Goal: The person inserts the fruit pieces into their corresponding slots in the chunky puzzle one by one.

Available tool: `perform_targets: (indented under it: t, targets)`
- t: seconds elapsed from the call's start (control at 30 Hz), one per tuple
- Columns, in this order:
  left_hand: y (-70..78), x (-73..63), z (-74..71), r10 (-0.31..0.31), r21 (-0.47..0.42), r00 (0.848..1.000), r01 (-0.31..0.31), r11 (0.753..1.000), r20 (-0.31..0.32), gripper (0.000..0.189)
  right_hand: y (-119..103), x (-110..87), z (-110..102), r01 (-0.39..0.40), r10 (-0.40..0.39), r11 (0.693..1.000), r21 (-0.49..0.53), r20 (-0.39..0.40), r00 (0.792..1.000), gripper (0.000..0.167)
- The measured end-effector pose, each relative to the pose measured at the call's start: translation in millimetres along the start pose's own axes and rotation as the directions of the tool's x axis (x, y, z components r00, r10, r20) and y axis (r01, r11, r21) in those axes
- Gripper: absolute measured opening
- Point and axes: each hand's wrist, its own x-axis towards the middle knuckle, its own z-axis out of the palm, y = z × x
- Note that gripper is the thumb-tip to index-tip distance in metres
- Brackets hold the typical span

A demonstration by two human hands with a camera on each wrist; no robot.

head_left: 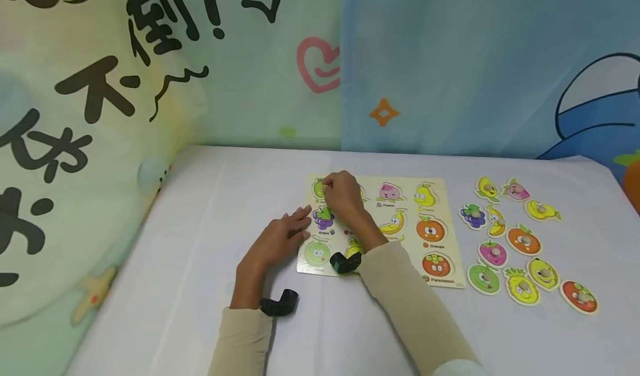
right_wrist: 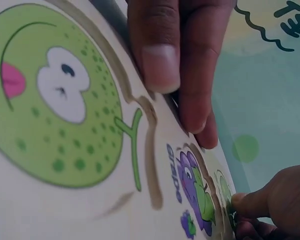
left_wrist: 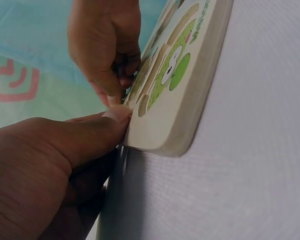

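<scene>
A wooden fruit puzzle board [head_left: 372, 262] lies on the table, with printed fruit in shallow recesses. My right hand [head_left: 345, 198] is over its far left corner, thumb and fingertips pinching a green fruit piece [head_left: 318, 189] at the recess there; the fingers hide part of it. In the right wrist view, that hand [right_wrist: 285, 197] bends down beyond the printed grape [right_wrist: 195, 187]. My left hand [head_left: 277, 240] rests at the board's left edge, fingers extended. Its thumb [left_wrist: 117, 114] touches the edge in the left wrist view, near the green melon picture [left_wrist: 167, 70].
Several loose fruit pieces lie right of the board, among them an orange [head_left: 524, 240], a pineapple [head_left: 521, 288], a banana [head_left: 496, 221] and grapes [head_left: 473, 216]. White cloth [head_left: 200, 226] covers the table. A printed curtain [head_left: 450, 59] hangs behind. Both wrists carry black cameras [head_left: 280, 304].
</scene>
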Motion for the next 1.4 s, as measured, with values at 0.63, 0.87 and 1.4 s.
perform_targets:
  t: [0.63, 0.87, 1.4]
  targets:
    - [1.0, -3.4, 0.5, -0.002, -0.053, 1.0, 0.002, 0.999, -0.007, 0.041, 17, -2.4, -25, 0.047, -0.047, 0.999, 0.009, 0.113, 0.992, 0.022]
    - [3.3, -2.5, 0.5, -0.023, -0.055, 1.0, 0.022, 0.998, -0.007, 0.042, 41, -12.2, -46, 0.13, -0.134, 0.99, 0.049, 0.087, 0.987, 0.022]
    - [4.1, -1.8, -0.5, -0.086, -0.085, 0.996, 0.086, 0.993, 0.005, 0.043, 72, -28.8, -103, 0.198, -0.189, 0.974, 0.11, -0.089, 0.978, 0.021]
